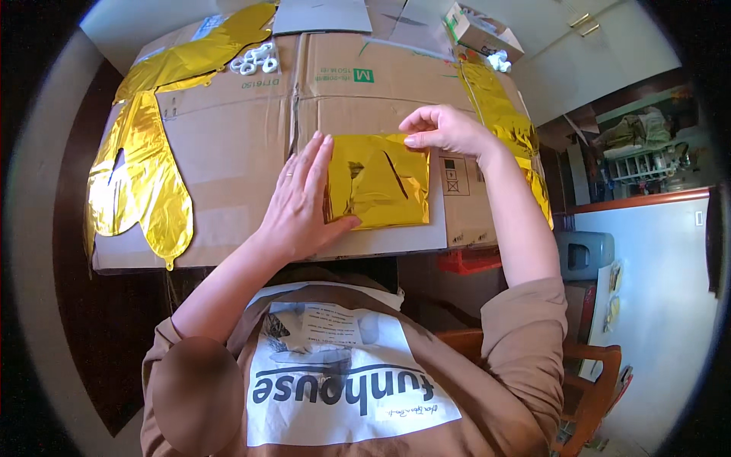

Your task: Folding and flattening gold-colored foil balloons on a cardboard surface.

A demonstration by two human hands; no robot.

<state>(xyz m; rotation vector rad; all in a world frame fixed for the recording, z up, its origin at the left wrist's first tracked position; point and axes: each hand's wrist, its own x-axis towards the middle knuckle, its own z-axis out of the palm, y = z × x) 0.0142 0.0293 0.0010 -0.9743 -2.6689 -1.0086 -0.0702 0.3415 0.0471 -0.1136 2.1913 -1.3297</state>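
Note:
A gold foil balloon [373, 186], folded into a flat, creased rectangle, lies on a pale sheet [396, 241] near the front of the cardboard-covered table. My left hand [301, 198] rests along its left edge, fingers stretched out and thumb at its lower left corner; nothing is gripped. At its upper right corner hovers my right hand [449, 131], fingers curved, with a small gap between thumb and forefinger. The right thumb tip touches or nearly touches the foil there.
More flat gold foil balloons lie along the left [145, 175] and right [502, 114] sides of the cardboard [228, 145]. White rings [255, 59] sit at the back left. An open carton [483, 32] stands at the back right. A wooden chair [598, 381] is at lower right.

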